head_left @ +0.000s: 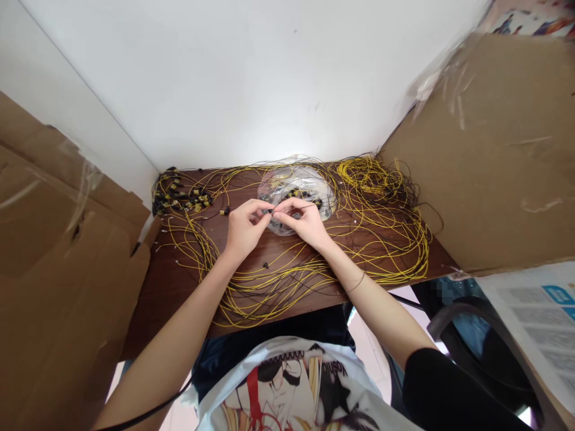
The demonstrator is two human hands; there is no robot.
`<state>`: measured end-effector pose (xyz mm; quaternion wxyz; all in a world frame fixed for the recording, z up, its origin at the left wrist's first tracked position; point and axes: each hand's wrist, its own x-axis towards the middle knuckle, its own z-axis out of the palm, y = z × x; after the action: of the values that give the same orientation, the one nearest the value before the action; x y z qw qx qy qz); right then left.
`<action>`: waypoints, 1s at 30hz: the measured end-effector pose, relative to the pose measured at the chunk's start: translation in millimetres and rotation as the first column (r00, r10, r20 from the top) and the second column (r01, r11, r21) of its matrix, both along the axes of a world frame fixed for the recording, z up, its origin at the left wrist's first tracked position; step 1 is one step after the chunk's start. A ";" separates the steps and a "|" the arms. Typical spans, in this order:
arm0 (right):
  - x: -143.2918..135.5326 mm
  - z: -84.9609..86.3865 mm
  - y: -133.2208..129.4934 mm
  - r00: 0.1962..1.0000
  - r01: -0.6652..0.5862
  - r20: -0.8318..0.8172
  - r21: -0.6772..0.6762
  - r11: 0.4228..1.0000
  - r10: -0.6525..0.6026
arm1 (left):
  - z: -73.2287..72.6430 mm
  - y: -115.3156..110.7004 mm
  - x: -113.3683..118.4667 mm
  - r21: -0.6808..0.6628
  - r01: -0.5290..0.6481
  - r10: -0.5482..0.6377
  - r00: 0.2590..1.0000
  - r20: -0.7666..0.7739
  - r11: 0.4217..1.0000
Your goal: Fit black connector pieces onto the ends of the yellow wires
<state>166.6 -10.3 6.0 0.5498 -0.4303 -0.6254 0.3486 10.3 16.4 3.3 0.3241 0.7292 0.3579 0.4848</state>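
Note:
My left hand (245,227) and my right hand (306,222) meet fingertip to fingertip over the middle of the table. Pinched in the left fingers is a small black connector (271,211), mostly covered by the fingertips. The right thumb and forefinger close on a thin dark wire, whose end is hidden where the two hands meet. Just behind the hands lies a clear plastic bag (323,211) with small black and yellow parts in it. Long yellow wires (287,274) and black ones loop across the brown table (251,251) around both forearms.
A pile of black and yellow connectors (179,196) sits at the back left, with a single one (224,211) nearer. Coiled yellow wire (366,175) lies back right. Cardboard walls (67,269) flank the table, and a white wall (269,78) stands behind.

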 end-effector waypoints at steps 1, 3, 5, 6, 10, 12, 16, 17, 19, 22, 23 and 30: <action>0.1 -0.3 0.0 1.000 0.005 0.008 0.002 1.000 -0.005 | 0.2 -0.2 0.1 -0.001 0.000 0.000 1.000 -0.003 1.000; 0.1 -0.6 0.1 1.000 0.007 0.026 0.009 1.000 -0.007 | 0.6 -0.5 0.2 -0.001 -0.004 0.004 1.000 -0.005 1.000; 0.1 -0.5 0.1 0.999 0.002 0.045 0.016 1.000 -0.002 | 0.9 -0.6 0.2 0.000 -0.009 0.009 1.000 -0.006 1.000; 0.0 -0.4 0.1 0.999 -0.001 0.053 0.019 1.000 0.000 | 0.9 -0.6 0.2 0.000 -0.010 0.010 1.000 -0.006 1.000; 0.0 -0.3 0.0 0.998 0.005 0.063 0.032 0.999 -0.007 | 0.6 -0.2 0.0 -0.001 -0.009 0.009 1.000 -0.006 1.000; 0.0 -0.4 0.0 0.998 0.015 0.064 0.029 0.999 -0.017 | 0.7 -0.2 -0.2 -0.006 -0.009 0.009 1.000 -0.009 1.000; 0.1 -0.6 0.0 0.996 0.034 0.079 0.005 0.999 -0.035 | 1.6 -0.9 -0.4 -0.028 -0.014 0.014 1.000 -0.021 1.000; 0.2 -0.7 0.0 0.996 0.034 0.080 0.004 0.999 -0.035 | 2.0 -1.1 -0.3 -0.033 -0.017 0.016 1.000 -0.024 0.999; 0.4 -1.0 0.0 0.996 0.033 0.081 0.010 0.999 -0.033 | 2.6 -1.7 -0.1 -0.043 -0.020 0.018 0.999 -0.031 0.999; 1.0 -1.8 0.0 0.995 0.038 0.086 0.019 0.999 -0.040 | 3.3 -2.5 0.2 -0.039 -0.024 0.022 0.999 -0.049 0.999; 1.2 -2.0 0.1 0.995 0.040 0.087 0.020 0.999 -0.041 | 3.3 -2.6 0.1 -0.029 -0.024 0.022 0.998 -0.056 0.999; 2.0 -3.3 1.1 0.996 0.042 0.083 0.022 0.999 -0.044 | 1.1 -2.4 -1.7 0.065 -0.011 0.018 0.994 -0.109 0.998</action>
<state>168.7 -9.2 2.8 0.5350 -0.4523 -0.6417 0.3121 8.6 14.0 4.4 0.2769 0.7623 0.3647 0.4575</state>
